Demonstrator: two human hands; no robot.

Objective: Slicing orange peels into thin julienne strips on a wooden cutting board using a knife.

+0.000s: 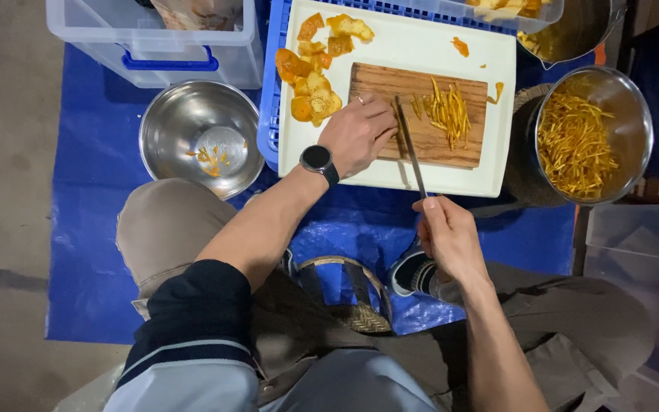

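Observation:
My left hand (358,133), with a black watch on the wrist, presses down on the left part of a wooden cutting board (436,141), fingers curled over something I cannot make out. My right hand (448,235) grips the handle of a long knife (409,145), whose blade lies on the board right beside my left fingers. A small heap of thin yellow-orange strips (448,111) lies on the board to the right of the blade. Flat orange peel pieces (313,76) are piled on the white tray (421,46) under the board, at its upper left.
A steel bowl (634,99) full of cut strips stands at the right. Another steel bowl (184,122) with a few scraps sits at the left. A clear plastic bin (116,34) is at the upper left. A blue tarp (93,175) covers the floor; my knees are below.

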